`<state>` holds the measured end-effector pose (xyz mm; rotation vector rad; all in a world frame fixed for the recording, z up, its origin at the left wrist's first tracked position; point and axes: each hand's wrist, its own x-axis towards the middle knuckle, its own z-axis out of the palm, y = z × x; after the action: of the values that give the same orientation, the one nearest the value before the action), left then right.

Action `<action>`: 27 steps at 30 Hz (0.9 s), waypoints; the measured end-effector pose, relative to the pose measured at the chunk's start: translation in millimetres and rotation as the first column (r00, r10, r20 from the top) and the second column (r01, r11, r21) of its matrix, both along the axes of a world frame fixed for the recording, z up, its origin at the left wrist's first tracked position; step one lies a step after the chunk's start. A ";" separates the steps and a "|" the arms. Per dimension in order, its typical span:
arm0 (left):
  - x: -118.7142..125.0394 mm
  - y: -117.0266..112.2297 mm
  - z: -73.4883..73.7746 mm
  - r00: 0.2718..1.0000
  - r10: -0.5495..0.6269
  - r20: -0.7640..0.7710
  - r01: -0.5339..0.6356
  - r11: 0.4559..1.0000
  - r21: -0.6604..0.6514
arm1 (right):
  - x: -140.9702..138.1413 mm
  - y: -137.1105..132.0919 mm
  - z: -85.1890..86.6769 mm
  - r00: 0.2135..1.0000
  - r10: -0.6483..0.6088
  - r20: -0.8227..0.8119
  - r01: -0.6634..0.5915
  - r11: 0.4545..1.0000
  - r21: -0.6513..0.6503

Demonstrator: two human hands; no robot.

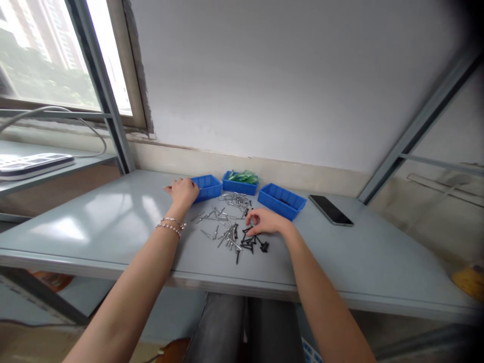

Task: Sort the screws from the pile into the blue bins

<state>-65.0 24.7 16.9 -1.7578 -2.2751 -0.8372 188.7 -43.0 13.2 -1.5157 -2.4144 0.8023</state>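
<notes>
My left hand is at the near left edge of a blue bin, its fingers bent together and their tips hidden; whatever they hold cannot be made out. Over the black screws reaches my right hand, thumb and forefinger curved with a gap between them. Silver blind rivets lie scattered left of those screws, with more rivets heaped in front of the bins. Another blue bin, on the right, has a few dark pieces at its bottom.
A middle blue bin holds green plastic packets. A phone lies right of the bins on the grey table. The wall rises behind, and a metal post stands at the left by the window.
</notes>
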 end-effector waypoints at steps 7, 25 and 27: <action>2.6 -0.7 -1.0 1.000 -0.011 0.020 0.010 1.000 0.025 | -7.6 0.5 -2.5 1.000 -0.027 0.011 0.027 1.000 -0.017; 75.2 -24.5 -16.5 0.583 -0.813 -0.003 0.803 0.575 0.154 | -10.8 7.4 -12.3 0.967 -0.247 -0.070 0.256 0.914 0.316; 78.0 -24.9 -19.7 0.515 -0.857 -0.013 0.853 0.511 0.107 | -9.8 7.5 -9.5 0.946 -0.303 -0.115 0.324 0.879 0.349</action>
<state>13.0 -0.3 -2.8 -2.8495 -1.1700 -1.0724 178.9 -35.5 3.7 -1.6381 -2.0478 0.3028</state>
